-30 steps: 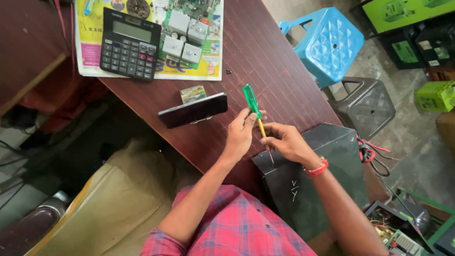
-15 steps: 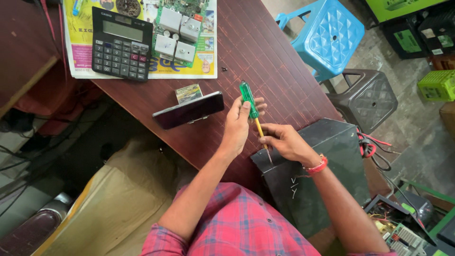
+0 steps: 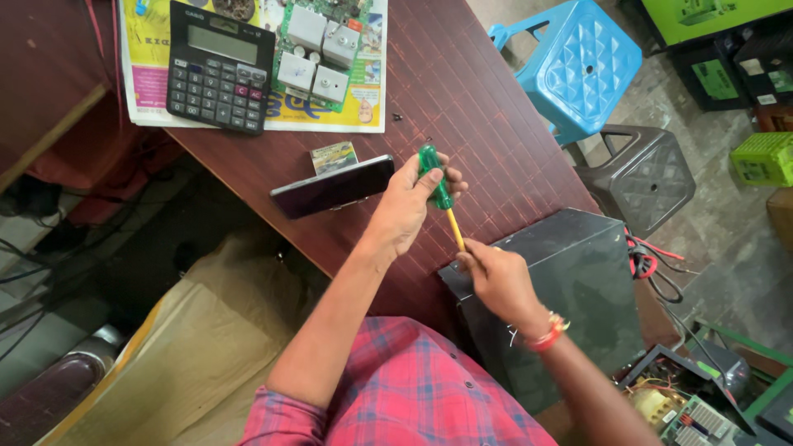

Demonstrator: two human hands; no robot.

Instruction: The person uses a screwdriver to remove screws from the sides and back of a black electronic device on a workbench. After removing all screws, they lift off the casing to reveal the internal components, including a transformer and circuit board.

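Only one view, head cam, looking down. Left hand (image 3: 410,202) was wrapped round the green handle of a screwdriver (image 3: 439,187), fingers curled shut on it, thumb along the top. Screwdriver's long axis ran slantwise from the handle, over the table's (image 3: 496,124) near-right edge, down and toward the person, yellow shaft ending at the right hand (image 3: 496,277). That hand was pinching the shaft's lower end w/ thumb and fingertips pressed together, right at the upper left corner of a dark metal box (image 3: 570,281), which stood just off the table's right edge, beside the person's knees. Tip itself was hidden under the fingers, so couldn't tell if it sat in a screw. Right hand was the nearer one to the box, touching its corner; left hand stayed over the table, apart from the box. Elsewhere on the table: a black phone (image 3: 333,187) propped near the front edge, just left of the left hand; calculator (image 3: 220,66) and a green circuit board (image 3: 322,49) on a newspaper (image 3: 149,78) at the far left corner. Blue stool (image 3: 578,66) and a grey stool (image 3: 652,177) stood on the floor beyond the box.
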